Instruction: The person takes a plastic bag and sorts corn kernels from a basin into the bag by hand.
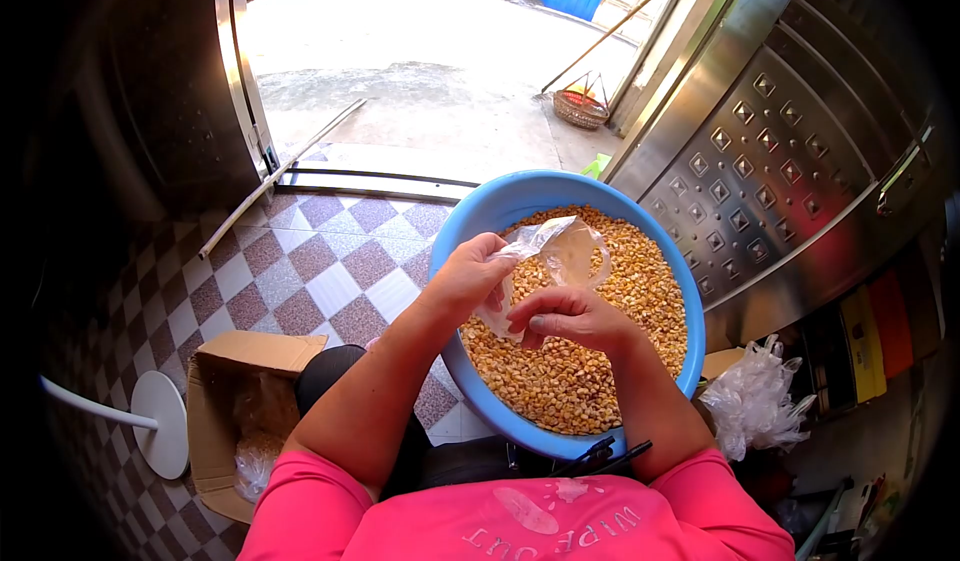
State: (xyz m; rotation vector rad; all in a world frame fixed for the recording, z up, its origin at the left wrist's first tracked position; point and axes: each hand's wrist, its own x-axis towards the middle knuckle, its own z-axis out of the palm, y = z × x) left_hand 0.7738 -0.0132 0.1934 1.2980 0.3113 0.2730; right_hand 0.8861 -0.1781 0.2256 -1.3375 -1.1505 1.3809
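Observation:
A clear plastic bag (pixel 570 248) hangs over a large blue basin (pixel 462 223) filled with yellow corn kernels (pixel 560 386). The top edge of the bag is pinched in my left hand (pixel 470 276), above the left part of the basin. To the right and slightly lower, my right hand (pixel 575 318) is bent over the kernels, its curled fingers at the lower part of the bag. Whether those fingertips grip the plastic is hard to make out. The bag's opening faces away from me, and no kernels can be made out inside it.
An open cardboard box (pixel 215 421) with a plastic bag inside stands at lower left, beside a round white base (pixel 160 424). Crumpled plastic bags (pixel 757 398) lie right of the basin. A pole (pixel 280 176) crosses the doorway threshold; a wicker basket (pixel 580 109) sits outside.

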